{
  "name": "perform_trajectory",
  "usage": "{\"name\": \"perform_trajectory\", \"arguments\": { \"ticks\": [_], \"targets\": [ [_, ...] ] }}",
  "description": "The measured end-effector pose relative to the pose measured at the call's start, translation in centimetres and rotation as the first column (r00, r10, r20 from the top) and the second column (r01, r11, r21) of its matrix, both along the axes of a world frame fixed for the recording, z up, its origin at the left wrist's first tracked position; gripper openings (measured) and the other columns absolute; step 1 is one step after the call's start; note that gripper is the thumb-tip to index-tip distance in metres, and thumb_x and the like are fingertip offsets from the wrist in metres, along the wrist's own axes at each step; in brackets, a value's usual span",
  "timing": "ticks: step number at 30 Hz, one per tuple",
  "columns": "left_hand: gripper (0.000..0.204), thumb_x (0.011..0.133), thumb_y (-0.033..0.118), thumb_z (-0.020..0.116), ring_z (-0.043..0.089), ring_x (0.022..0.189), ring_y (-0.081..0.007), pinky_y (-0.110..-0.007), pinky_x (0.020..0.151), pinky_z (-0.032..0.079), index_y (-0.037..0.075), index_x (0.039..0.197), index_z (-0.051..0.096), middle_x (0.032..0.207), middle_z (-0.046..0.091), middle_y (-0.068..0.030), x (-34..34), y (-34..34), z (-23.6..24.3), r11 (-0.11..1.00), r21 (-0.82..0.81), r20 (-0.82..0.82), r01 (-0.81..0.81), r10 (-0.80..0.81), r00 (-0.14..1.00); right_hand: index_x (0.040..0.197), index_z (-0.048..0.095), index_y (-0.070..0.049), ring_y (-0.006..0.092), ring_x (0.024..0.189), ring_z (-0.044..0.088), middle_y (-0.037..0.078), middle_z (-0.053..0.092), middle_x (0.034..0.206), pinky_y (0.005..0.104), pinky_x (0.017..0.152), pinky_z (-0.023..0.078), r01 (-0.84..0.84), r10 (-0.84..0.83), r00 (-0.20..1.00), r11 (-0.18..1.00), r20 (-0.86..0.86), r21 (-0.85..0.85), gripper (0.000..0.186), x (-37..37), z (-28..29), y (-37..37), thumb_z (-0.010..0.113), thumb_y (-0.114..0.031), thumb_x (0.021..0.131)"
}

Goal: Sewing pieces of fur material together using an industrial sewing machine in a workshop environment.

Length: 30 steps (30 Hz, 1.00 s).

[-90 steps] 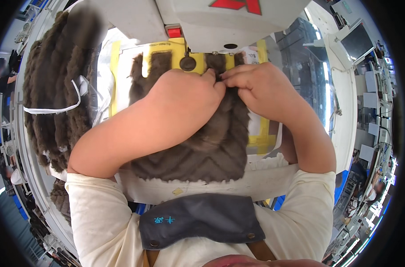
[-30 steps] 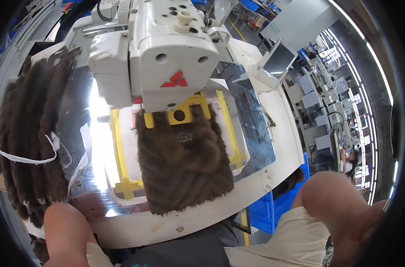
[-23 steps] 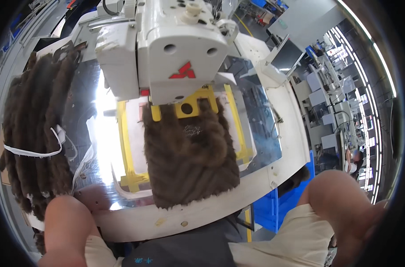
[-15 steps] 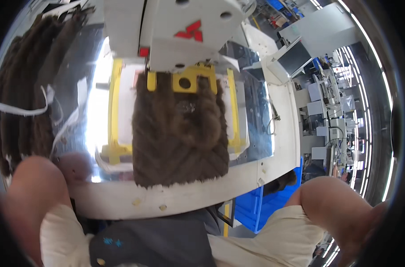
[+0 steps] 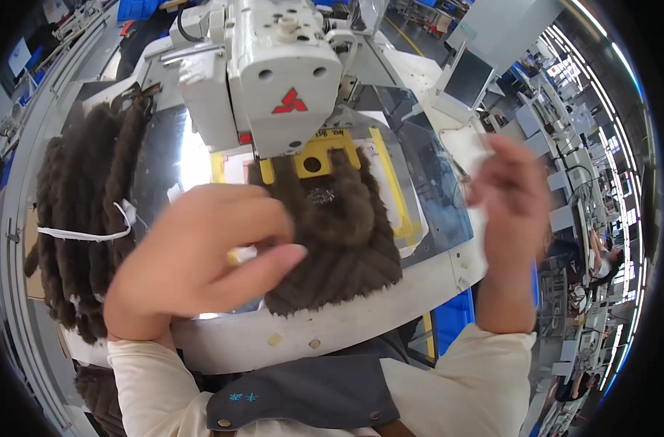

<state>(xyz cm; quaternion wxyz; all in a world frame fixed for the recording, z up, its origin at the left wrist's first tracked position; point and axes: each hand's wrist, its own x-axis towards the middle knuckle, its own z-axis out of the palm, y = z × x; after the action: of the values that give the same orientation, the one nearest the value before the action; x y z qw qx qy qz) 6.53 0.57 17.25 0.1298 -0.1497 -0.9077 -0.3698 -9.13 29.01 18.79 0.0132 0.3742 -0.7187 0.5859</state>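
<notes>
My left hand (image 5: pixel 223 247) is raised over the left side of a brown fur piece (image 5: pixel 332 273), fingers curved and apart from the thumb; a small white and yellow patch shows between them, too unclear to name. My right hand (image 5: pixel 503 175) is up at the table's right, blurred, with its fingers smeared. The fur lies beneath the white machine head (image 5: pixel 281 105), under a yellow slotted plate (image 5: pixel 314 164). A small pale stitched mark shows on the fur. Yellow-taped white sheets (image 5: pixel 401 211) lie under it on a clear plastic board (image 5: pixel 445 218).
Bundled fur strips (image 5: pixel 77 189) tied with white ribbon lie at the left. A screen (image 5: pixel 463 80) stands at the back right. A blue bin (image 5: pixel 452 320) sits below the table's front right edge. Co-workers (image 5: pixel 602 258) are at workstations further right.
Three seconds ago both hands pinched at the fur by the plate. They then withdrew low to the sides and are now raised again. The fur now shows the stitched mark.
</notes>
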Motion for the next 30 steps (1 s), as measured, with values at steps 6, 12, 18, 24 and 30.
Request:
{"name": "perform_trajectory", "arguments": {
  "ticks": [6, 12, 18, 24, 30],
  "targets": [
    [0.045, 0.083, 0.034, 0.08, 0.061, 0.104, -0.0316, -0.043, 0.096, 0.047, 0.004, 0.113, 0.066, 0.105, 0.065, -0.013, -6.5, 2.1, -13.3, 0.911, -0.411, -0.168, -0.022, -0.052, 0.984, 0.137, 0.055, 0.001, 0.0184, 0.108, 0.063, 0.013, 0.065, 0.124, 0.0335, 0.095, 0.051, 0.035, -0.279, 0.733, 0.926, 0.62, 0.375, 0.051, -5.3, -15.9, 0.0, 0.074, -0.014, 0.092],
    [0.023, 0.088, 0.029, 0.069, 0.063, 0.081, -0.0262, -0.04, 0.079, 0.048, 0.009, 0.095, 0.061, 0.081, 0.061, -0.0061, -7.3, 3.9, -14.6, 0.827, -0.517, -0.07, 0.219, -0.296, 0.953, 0.124, 0.063, 0.007, 0.0195, 0.098, 0.068, 0.013, 0.071, 0.112, 0.0338, 0.086, 0.055, -0.156, -0.007, 0.567, 0.981, 0.824, 0.116, 0.037, -3.6, -17.5, -0.4, 0.071, -0.007, 0.091],
    [0.014, 0.084, 0.021, 0.056, 0.059, 0.072, -0.0219, -0.037, 0.067, 0.045, 0.016, 0.097, 0.059, 0.078, 0.052, -0.0016, -5.9, 6.4, -14.2, 0.726, -0.507, -0.161, 0.465, -0.61, 0.776, 0.124, 0.064, 0.003, 0.0153, 0.095, 0.068, 0.01, 0.072, 0.109, 0.0301, 0.082, 0.055, -0.133, -0.057, 0.559, 0.979, 0.828, 0.157, 0.036, -0.9, -15.1, 5.0, 0.07, -0.004, 0.09],
    [0.026, 0.075, 0.032, 0.069, 0.056, 0.079, -0.0204, -0.037, 0.073, 0.044, 0.019, 0.097, 0.065, 0.084, 0.05, 0.0, -5.3, 6.5, -13.9, 0.671, -0.546, -0.137, 0.502, -0.663, 0.736, 0.122, 0.068, 0.001, 0.0139, 0.098, 0.065, 0.007, 0.075, 0.106, 0.0324, 0.089, 0.052, -0.066, -0.08, 0.925, 0.929, 0.371, 0.364, 0.032, -0.2, -17.3, 4.3, 0.065, -0.005, 0.09],
    [0.057, 0.074, 0.05, 0.079, 0.059, 0.097, -0.032, -0.048, 0.087, 0.046, 0.013, 0.116, 0.07, 0.108, 0.062, -0.0114, -4.9, 7.4, -13.8, 0.84, -0.451, -0.301, 0.3, -0.46, 0.836, 0.118, 0.07, -0.001, 0.0186, 0.097, 0.069, 0.012, 0.074, 0.104, 0.033, 0.088, 0.053, 0.193, -0.217, 0.929, 0.975, 0.299, 0.11, 0.031, -1.1, -10.6, 11.6, 0.06, -0.001, 0.088]
  ]
}}
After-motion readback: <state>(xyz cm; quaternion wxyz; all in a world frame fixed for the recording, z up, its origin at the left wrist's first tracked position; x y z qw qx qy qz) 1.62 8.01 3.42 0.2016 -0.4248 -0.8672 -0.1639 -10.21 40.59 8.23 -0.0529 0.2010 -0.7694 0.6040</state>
